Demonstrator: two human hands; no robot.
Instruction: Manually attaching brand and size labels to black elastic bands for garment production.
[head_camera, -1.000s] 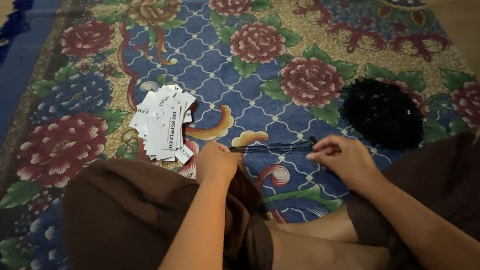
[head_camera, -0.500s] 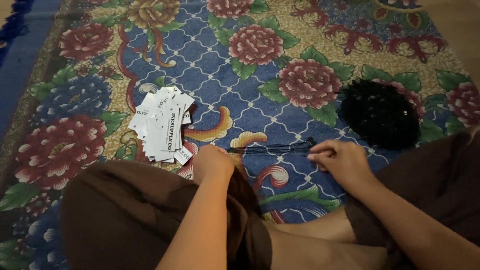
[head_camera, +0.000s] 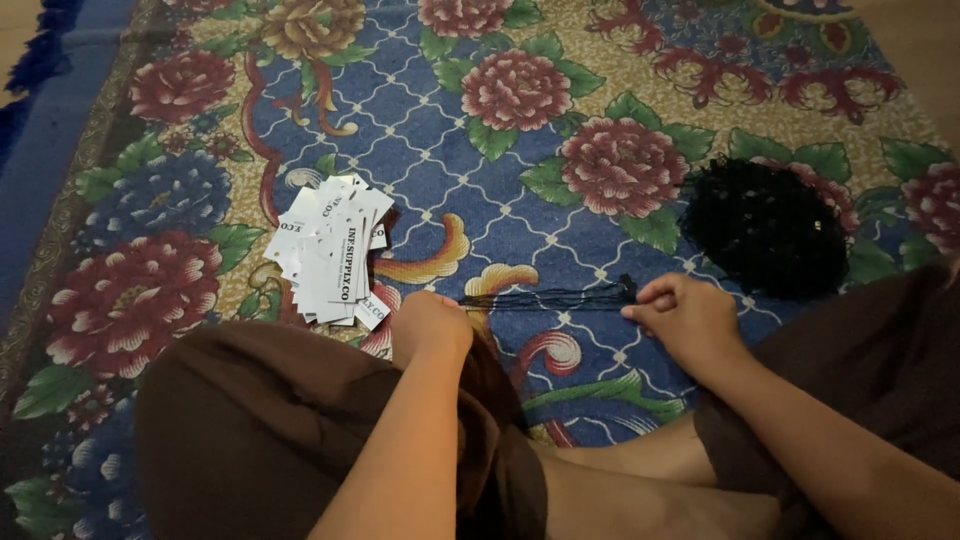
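Both hands pinch a bundle of thin black strings, stretched taut just right of the white tags: left hand clenched on one end, right hand gripping the other. The strings look light and limp (easily tangled), so the ends seem the best hold.

view: head | looks steeply down from above lap | faces floral rug | range: close

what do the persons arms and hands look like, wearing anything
Both forearms are bare up to the frame edge, with no sleeves visible. The left hand and the right hand wear no gloves, and no rings, watch or bracelets show. Nails are too small to judge in this dim light. The only clothing visible is dark brown fabric draped over the legs.
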